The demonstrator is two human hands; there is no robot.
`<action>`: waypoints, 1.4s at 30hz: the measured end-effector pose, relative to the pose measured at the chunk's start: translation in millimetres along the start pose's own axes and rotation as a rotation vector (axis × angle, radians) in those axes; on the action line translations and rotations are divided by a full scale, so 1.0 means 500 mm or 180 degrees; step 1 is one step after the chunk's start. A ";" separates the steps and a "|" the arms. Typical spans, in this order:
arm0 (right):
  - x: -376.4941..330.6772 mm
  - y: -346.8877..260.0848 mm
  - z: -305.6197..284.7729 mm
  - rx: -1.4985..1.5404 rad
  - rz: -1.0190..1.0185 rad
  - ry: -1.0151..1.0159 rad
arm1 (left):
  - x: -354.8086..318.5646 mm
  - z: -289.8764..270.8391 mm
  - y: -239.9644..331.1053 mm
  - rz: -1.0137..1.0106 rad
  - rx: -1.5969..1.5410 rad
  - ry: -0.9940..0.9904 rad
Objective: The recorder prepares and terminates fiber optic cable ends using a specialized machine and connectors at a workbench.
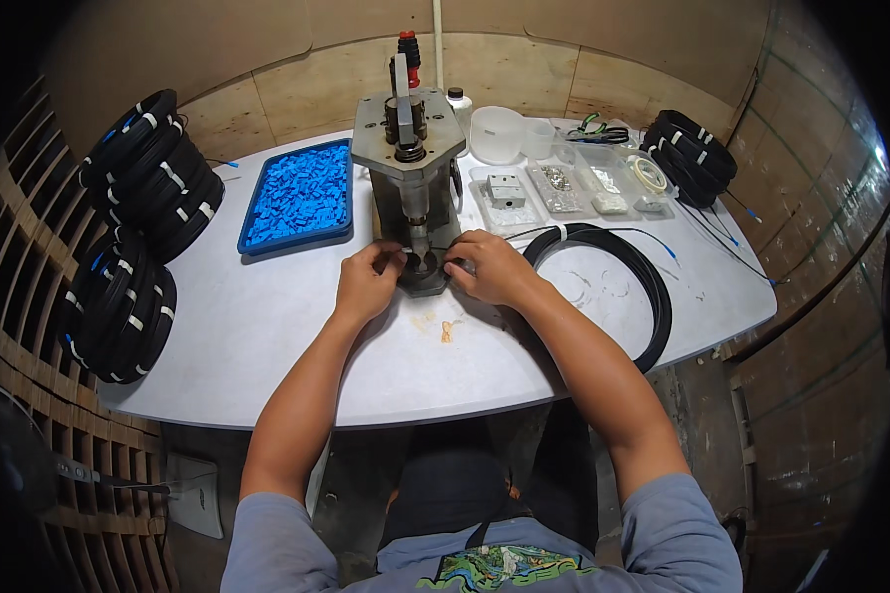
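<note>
Both hands meet at the foot of the metal press (391,203), which I see standing near the back middle of the white table (247,341). On its left side, my left hand (371,282) has thumb and fingers drawn narrow at the base; on the other side, my right hand (487,265) is bent the same way, its fingertips close to the base. From my viewpoint I cannot tell whether either one grips anything, as the fingertips hide what lies between them.

Just beyond the right forearm, a coil of black cable (660,301) lies flat, with a blue-tipped end reaching out over the table. Nearer me than the press I make out a small orange-brown scrap (447,332). Left of the press sits a blue tray (246,235) filled with small blue pieces (302,193). To its right I find a pale metal block (505,190), a translucent tub (496,136) and a white tape roll (649,174). Further out, bundled black coils (153,178) stack at the left edge, and more coils (689,155) stand at the far right.
</note>
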State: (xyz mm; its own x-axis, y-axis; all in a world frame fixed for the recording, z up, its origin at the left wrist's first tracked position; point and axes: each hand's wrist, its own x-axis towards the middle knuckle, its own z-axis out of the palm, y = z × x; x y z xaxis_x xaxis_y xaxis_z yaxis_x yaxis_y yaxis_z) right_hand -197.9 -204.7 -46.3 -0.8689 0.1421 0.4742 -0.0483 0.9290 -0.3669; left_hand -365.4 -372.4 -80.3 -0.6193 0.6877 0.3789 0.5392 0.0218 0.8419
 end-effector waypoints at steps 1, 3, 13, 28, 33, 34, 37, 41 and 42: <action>-0.001 0.000 0.000 0.0010 0.0007 -0.0002 | 0.000 0.000 0.001 -0.0002 -0.0001 -0.0001; -0.001 0.001 0.000 -0.0011 0.0003 -0.0004 | 0.001 0.000 0.003 -0.0028 0.0134 -0.0018; 0.000 -0.003 -0.001 -0.0024 0.0017 0.0002 | 0.000 -0.001 0.001 0.0061 0.0049 0.0032; -0.001 0.002 0.002 -0.0028 -0.0019 0.0001 | 0.000 -0.001 0.006 -0.0035 0.0072 -0.0005; -0.001 0.005 0.004 -0.0012 -0.0061 0.0051 | 0.000 -0.001 0.005 -0.0019 0.0091 0.0001; 0.000 0.004 0.004 -0.0004 -0.0071 0.0056 | 0.000 -0.001 0.007 -0.0020 0.0092 0.0001; -0.001 0.002 0.002 0.0007 -0.0075 0.0081 | -0.001 -0.003 0.010 -0.0011 0.0098 0.0000; 0.000 -0.002 0.000 0.0021 -0.0043 0.0055 | -0.001 -0.004 0.009 -0.0053 0.0136 -0.0022; 0.000 -0.002 0.000 0.0004 -0.0048 0.0054 | -0.001 -0.003 0.008 -0.0030 0.0135 -0.0015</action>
State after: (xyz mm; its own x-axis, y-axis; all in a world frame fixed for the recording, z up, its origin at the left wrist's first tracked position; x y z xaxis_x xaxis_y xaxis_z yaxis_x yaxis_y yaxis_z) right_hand -197.8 -205.8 -45.7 -0.8596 0.1338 0.4932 -0.0619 0.9307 -0.3605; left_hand -364.0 -373.9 -76.4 -0.6219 0.6907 0.3691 0.5572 0.0590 0.8283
